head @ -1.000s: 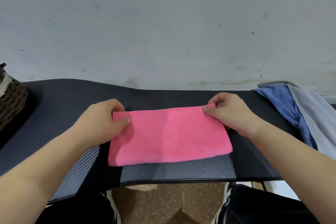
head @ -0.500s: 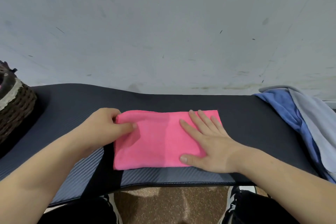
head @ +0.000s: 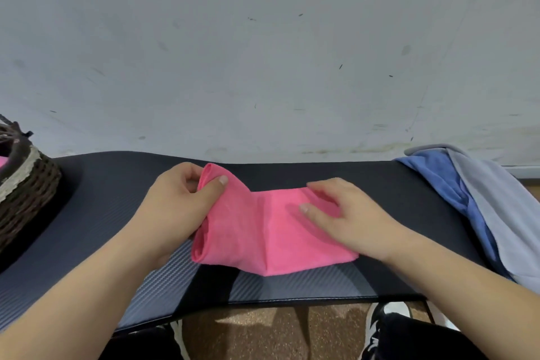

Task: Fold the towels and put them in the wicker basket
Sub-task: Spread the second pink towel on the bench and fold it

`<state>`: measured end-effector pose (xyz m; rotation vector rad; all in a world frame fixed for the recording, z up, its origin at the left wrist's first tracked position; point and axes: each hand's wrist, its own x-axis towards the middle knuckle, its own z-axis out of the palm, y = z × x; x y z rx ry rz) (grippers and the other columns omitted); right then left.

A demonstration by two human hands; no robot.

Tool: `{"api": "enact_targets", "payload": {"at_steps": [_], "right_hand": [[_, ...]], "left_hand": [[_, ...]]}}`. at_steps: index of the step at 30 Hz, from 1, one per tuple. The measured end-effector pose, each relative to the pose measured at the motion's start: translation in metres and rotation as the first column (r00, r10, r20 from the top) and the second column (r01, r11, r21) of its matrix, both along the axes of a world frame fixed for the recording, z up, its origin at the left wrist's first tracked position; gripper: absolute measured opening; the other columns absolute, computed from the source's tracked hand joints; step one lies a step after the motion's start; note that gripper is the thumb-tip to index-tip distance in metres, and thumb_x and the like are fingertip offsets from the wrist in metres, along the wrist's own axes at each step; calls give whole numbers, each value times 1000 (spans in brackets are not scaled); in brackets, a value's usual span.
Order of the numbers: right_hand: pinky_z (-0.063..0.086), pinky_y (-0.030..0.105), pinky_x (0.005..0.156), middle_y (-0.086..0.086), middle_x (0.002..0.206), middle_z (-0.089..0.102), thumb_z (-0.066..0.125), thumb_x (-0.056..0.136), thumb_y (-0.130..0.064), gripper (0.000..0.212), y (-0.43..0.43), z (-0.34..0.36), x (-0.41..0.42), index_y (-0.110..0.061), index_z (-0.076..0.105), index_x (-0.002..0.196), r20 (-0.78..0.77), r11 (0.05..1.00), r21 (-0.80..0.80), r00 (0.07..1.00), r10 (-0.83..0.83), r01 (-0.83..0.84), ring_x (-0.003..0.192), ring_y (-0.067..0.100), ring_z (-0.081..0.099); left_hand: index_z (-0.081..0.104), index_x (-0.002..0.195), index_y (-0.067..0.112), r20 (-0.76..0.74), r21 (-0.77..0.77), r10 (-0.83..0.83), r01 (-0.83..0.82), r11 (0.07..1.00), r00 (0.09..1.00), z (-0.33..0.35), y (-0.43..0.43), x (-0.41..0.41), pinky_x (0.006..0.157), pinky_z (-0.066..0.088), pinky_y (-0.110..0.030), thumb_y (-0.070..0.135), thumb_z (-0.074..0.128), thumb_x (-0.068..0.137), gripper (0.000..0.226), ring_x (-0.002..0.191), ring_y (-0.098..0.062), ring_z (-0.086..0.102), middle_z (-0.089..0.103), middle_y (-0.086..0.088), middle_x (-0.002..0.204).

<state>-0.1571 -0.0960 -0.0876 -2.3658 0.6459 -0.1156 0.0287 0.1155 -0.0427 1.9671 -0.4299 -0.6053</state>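
Note:
A pink towel [head: 263, 237], folded into a strip, lies in the middle of the black table [head: 380, 184]. My left hand [head: 178, 207] grips the towel's left end and holds it lifted off the table, curling toward the right. My right hand [head: 350, 216] rests on the towel's right half, fingers bent over its far edge. The dark wicker basket [head: 26, 193] with a pale band stands at the table's far left, partly out of view, with something pink showing inside.
A blue towel [head: 438, 181] and a grey towel [head: 496, 213] lie heaped at the table's right end. A grey wall rises right behind the table. My legs and shoes show below the front edge.
My left hand has lifted the towel's left end and is bringing it over to the right. My right hand has shifted from lying flat on the middle to the right half.

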Motion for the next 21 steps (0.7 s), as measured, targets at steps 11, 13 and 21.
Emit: {"api": "enact_targets", "payload": {"at_steps": [11, 13, 21], "right_hand": [[58, 32, 63, 15, 86, 69, 55, 104, -41, 46, -38, -12, -10, 1, 70, 95, -71, 766, 577, 952, -298, 283, 67, 18, 64], [57, 31, 62, 8, 83, 67, 54, 105, -42, 48, -38, -13, -8, 2, 69, 94, -84, 760, 582, 951, -298, 290, 65, 18, 62], [54, 27, 55, 2, 72, 63, 76, 92, -34, 34, -37, -23, -7, -1, 68, 90, -49, 776, 558, 945, -324, 295, 63, 11, 60]], "left_hand": [[61, 105, 13, -127, -12, -217, 218, 976, 968, -15, -99, -70, 52, 63, -40, 15, 67, 98, 9, 53, -31, 72, 74, -18, 68], [60, 110, 14, -151, 13, -260, 265, 964, 954, -21, -110, -74, 60, 65, -44, 18, 69, 98, 15, 59, -31, 75, 75, -17, 73], [68, 114, 26, 213, 181, -416, 383, 906, 884, -28, -95, -59, 80, 62, -42, 25, 75, 91, 24, 79, -12, 73, 71, 10, 98]]}}
